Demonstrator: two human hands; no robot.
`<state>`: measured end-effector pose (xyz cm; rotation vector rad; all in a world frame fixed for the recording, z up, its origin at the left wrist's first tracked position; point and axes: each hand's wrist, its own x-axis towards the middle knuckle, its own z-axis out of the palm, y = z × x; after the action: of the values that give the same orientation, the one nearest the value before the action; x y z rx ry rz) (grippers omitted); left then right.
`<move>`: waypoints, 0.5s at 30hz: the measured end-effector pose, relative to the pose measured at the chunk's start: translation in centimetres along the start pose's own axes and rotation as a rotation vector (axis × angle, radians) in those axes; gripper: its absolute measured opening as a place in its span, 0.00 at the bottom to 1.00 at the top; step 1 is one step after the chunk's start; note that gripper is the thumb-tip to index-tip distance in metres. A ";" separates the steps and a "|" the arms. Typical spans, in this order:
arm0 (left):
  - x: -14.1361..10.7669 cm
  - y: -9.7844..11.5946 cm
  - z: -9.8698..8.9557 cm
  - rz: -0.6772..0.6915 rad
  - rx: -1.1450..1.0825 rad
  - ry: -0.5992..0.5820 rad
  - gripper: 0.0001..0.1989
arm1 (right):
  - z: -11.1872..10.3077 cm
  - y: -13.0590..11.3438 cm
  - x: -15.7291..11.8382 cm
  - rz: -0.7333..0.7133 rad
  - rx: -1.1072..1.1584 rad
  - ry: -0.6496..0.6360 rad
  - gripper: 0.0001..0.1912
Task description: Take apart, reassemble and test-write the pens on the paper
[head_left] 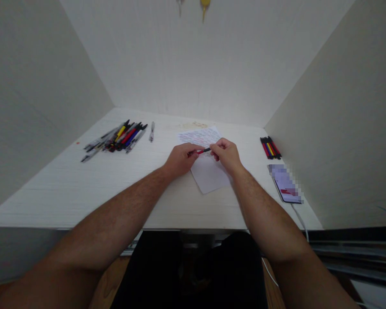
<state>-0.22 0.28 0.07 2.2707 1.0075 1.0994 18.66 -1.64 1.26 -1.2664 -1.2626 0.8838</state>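
Above the sheet of paper [209,176] on the white table, a red and black pen [202,151] is held between both hands. My left hand [182,159] is closed on its red part. The fingers of my right hand [225,154] pinch its black end. Coloured scribbles cover the far part of the paper, while the near part is blank. Wrists and fingers hide some of the paper's edges.
A loose pile of pens [120,137] lies at the left, with a single clear pen [152,131] beside it. Several coloured pens [270,148] lie in a row at the right, beyond a phone [286,183] with a white cable [300,219]. Walls enclose the table [93,193].
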 end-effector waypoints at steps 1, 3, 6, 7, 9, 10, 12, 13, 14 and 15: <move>0.0 0.0 0.0 0.001 -0.002 -0.004 0.17 | 0.0 0.1 0.0 -0.001 -0.016 0.001 0.14; 0.0 0.0 -0.1 0.007 -0.009 -0.011 0.18 | -0.1 0.1 0.0 -0.012 -0.055 0.001 0.15; 0.0 -0.1 -0.1 0.026 -0.009 -0.020 0.18 | -0.3 0.1 0.0 -0.056 -0.134 -0.012 0.19; 0.0 -0.1 -0.1 0.032 -0.004 -0.025 0.18 | -0.4 0.1 -0.1 -0.072 -0.162 -0.015 0.20; 0.0 0.0 -0.2 0.032 0.005 -0.031 0.17 | -0.5 -0.1 -0.1 -0.097 -0.211 -0.024 0.23; 0.0 0.0 -0.2 0.026 0.005 -0.031 0.17 | -0.5 -0.1 -0.2 -0.104 -0.227 -0.028 0.24; 0.1 0.1 -0.2 0.005 -0.002 -0.024 0.17 | -0.5 -0.3 -0.2 -0.109 -0.233 -0.042 0.26; 0.1 0.1 -0.2 -0.006 -0.010 -0.018 0.17 | -0.5 -0.3 -0.2 -0.106 -0.225 -0.047 0.27; 0.1 0.1 -0.2 -0.018 -0.020 -0.011 0.17 | -0.4 -0.3 -0.2 -0.098 -0.212 -0.049 0.27; 0.2 0.2 -0.2 -0.029 -0.030 -0.005 0.16 | -0.4 -0.2 -0.2 -0.085 -0.193 -0.046 0.27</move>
<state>-0.22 0.30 0.34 2.2264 1.0124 1.0897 18.99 -1.94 1.51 -1.3379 -1.4553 0.7476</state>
